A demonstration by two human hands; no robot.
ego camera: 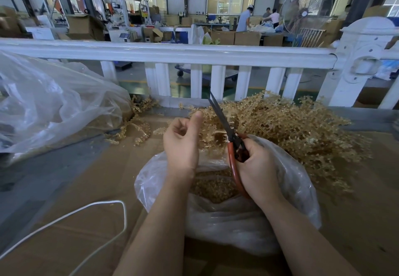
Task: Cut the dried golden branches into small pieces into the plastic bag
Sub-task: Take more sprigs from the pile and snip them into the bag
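At a workshop bench beside a white railing (194,54), I hold my right hand (257,167) wrapped around the red-handled, dark-bladed scissors (231,137), fingers (248,152) curled tight through and over the loops, blades pressed together and tilted up and away toward the railing. My left hand (181,144) hovers just beside the blades, fingers (177,128) loosely curled with the thumb raised; whether they pinch a thin stem I cannot tell, since the palm faces away from me. Both hands sit directly above the open mouth of the crumpled clear plastic bag (291,189), a placement I judge deliberate, so that snipped bits drop straight in; short golden pieces (213,187) already line its bottom. The heap of dried golden branches (291,129) lies on the brown cardboard-covered surface (86,211) just behind the bag, near enough to reach. A second, larger clear plastic bag (54,103) slumps at the left, its contents blurred, with a few stray sprigs (138,129) beside it. A white cord (86,208) loops across the surface near my left forearm, its ends cut off by the frame.
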